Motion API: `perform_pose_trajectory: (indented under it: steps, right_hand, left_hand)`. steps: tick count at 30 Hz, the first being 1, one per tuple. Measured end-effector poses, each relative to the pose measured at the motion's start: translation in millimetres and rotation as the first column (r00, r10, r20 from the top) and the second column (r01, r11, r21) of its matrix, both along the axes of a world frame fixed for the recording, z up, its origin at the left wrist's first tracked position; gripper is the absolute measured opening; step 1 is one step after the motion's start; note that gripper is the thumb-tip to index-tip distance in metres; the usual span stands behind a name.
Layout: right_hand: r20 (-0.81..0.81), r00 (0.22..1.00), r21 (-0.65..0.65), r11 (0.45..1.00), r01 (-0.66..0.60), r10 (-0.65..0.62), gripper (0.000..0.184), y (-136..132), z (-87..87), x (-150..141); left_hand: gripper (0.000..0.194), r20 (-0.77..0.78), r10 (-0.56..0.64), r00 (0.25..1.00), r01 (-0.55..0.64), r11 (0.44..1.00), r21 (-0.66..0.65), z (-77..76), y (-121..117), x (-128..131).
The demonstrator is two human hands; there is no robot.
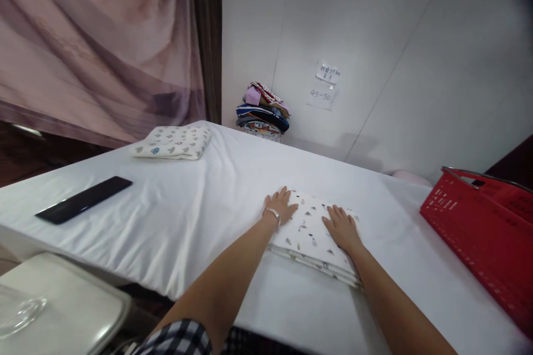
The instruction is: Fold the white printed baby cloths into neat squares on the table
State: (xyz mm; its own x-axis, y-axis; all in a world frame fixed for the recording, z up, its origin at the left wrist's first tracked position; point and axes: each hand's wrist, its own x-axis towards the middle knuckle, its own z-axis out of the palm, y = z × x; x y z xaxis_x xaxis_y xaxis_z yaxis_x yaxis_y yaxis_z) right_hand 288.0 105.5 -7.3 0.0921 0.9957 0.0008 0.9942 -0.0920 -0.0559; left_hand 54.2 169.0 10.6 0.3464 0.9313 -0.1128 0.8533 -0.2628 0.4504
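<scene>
A folded white cloth with a small print of plants and birds lies flat on the white-covered table. Its layers show along the near edge. My left hand rests on its far left part, fingers spread, a bracelet at the wrist. On the right part of the same cloth lies my right hand, palm down with the fingers stretched out. Neither hand grips anything. Farther left on the table is another folded cloth with a grey and coloured print.
A long black flat object lies at the table's left. A red plastic basket stands at the right edge. Beyond the table, folded fabrics are piled by the wall. A pale stool or lid sits at lower left.
</scene>
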Motion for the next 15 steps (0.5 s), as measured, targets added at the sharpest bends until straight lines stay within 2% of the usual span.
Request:
perform_pose_trajectory:
  steps: [4,8,12,15]
  right_hand:
    - [-0.001,1.0,-0.011,1.0,-0.002,0.002,0.057,-2,2.4,-3]
    - [-0.036,0.999,-0.063,0.998,-0.023,0.021,0.057,0,13.2,-2]
    - [-0.047,0.998,-0.038,0.999,-0.032,0.03,0.055,17,29.2,2]
    - [-0.029,0.998,-0.027,0.998,-0.062,0.062,0.054,35,32.6,8]
  left_hand:
    - [0.069,-0.005,0.006,1.0,-0.006,1.0,0.011,-2.1,2,1]
    - [0.07,-0.012,0.006,1.0,-0.006,1.0,0.014,-4.2,3,0]
    - [0.071,-0.022,0.005,1.0,-0.004,1.0,0.022,-5.5,3,0]
    - [0.071,-0.03,0.007,1.0,-0.006,1.0,0.028,-6.1,3,0]
